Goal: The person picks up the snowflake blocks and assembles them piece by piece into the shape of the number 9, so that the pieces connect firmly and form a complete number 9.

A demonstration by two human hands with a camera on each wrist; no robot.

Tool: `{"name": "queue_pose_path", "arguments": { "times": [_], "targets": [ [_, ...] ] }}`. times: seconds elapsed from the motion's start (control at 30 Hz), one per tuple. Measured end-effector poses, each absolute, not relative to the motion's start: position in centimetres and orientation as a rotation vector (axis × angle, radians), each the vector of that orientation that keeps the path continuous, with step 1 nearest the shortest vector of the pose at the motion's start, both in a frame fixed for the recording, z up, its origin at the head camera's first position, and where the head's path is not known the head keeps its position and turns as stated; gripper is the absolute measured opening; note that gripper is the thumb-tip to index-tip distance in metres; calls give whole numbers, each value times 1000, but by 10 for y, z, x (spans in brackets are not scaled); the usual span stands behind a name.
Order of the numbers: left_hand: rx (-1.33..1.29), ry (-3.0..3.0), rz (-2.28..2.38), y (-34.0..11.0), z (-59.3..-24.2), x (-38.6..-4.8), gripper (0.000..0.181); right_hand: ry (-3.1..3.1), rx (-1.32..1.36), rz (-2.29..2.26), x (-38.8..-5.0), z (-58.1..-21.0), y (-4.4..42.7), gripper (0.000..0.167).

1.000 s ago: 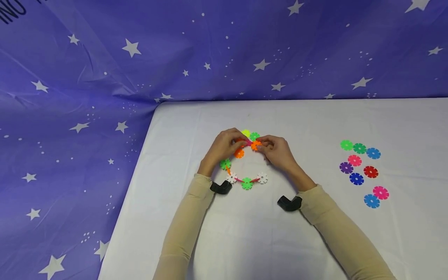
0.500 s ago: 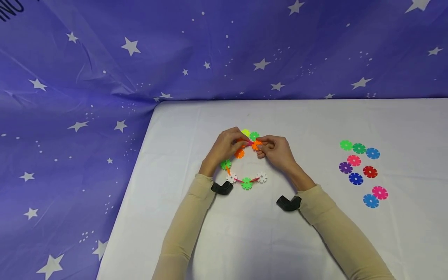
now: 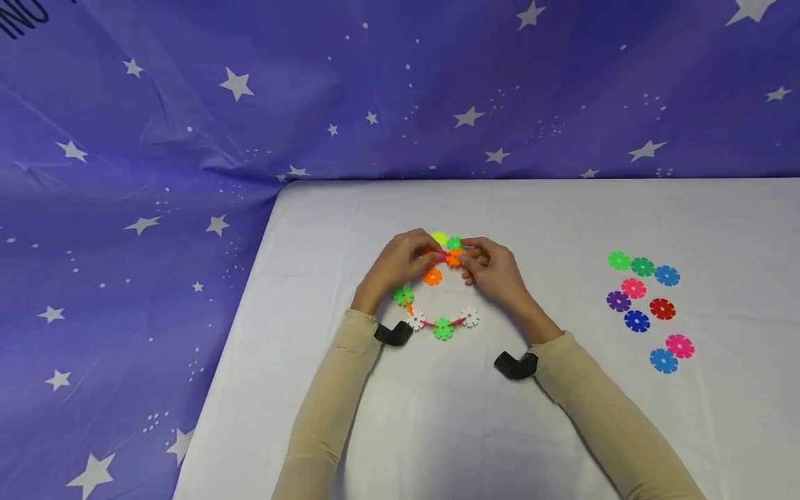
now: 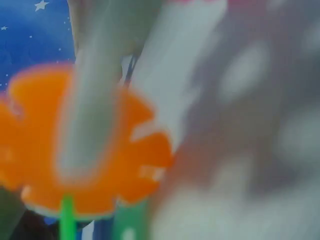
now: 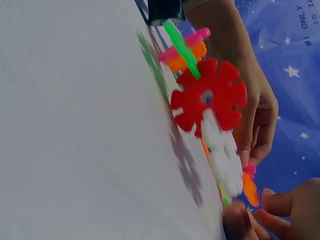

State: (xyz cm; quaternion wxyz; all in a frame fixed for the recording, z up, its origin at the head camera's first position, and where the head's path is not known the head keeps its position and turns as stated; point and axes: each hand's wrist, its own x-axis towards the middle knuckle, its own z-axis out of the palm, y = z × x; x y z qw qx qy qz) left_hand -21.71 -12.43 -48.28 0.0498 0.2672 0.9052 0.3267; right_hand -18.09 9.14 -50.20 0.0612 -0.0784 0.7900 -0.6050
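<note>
My left hand (image 3: 405,258) pinches a pink notched plastic disc (image 3: 444,255) between thumb and fingers. Facing it, my right hand (image 3: 496,269) pinches an orange disc (image 3: 454,257) that meets the pink one. A string of interlocked discs curves below: a green disc (image 3: 403,296), a white disc (image 3: 415,320), another green disc (image 3: 443,328) and a white end disc (image 3: 469,317). Another orange disc (image 3: 432,276) hangs under my left fingers. In the right wrist view a red disc (image 5: 230,90) is slotted to a white one (image 5: 225,165). The left wrist view is blurred, with an orange disc (image 4: 140,170) close up.
Behind my fingertips lie a yellow disc (image 3: 439,238) and a green disc (image 3: 455,243). Several loose discs, among them a red disc (image 3: 662,309) and a purple disc (image 3: 619,301), lie on the white table (image 3: 562,430) to the right. A blue starry cloth (image 3: 400,83) hangs behind.
The orange disc in my right fingers has tilted and shifted slightly left toward the pink one. The orange disc below my left fingers has moved a little right. Both hands stay nearly in place.
</note>
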Motion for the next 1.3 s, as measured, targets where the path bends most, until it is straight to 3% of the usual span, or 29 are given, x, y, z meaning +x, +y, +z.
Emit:
{"name": "queue_pose_path", "arguments": {
  "times": [0.17, 0.37, 0.57, 0.73, 0.93, 1.1, 1.3],
  "targets": [
    [750, 2791, 874, -133, -480, -220, 16, 2777, -527, -1464, -175, -503, 84, 14],
    [717, 2633, 1056, -139, -478, -224, 13, 2839, -857, -1006, -169, -498, 74, 27],
    [747, 2606, 1032, -139, -481, -226, 21, 2847, -712, -1018, -169, -497, 76, 17],
    [728, 2604, 1023, -135, -481, -225, 22, 2837, -634, -1083, -167, -496, 76, 29],
    [723, 2633, 904, -133, -481, -223, 37, 2858, -588, -1048, -167, -496, 76, 20],
    [767, 2654, 810, -129, -480, -221, 53, 2826, -557, -1023, -169, -494, 78, 25],
    [780, 2683, 779, -126, -479, -219, 51, 2762, -558, -982, -170, -488, 82, 27]
  ]
}}
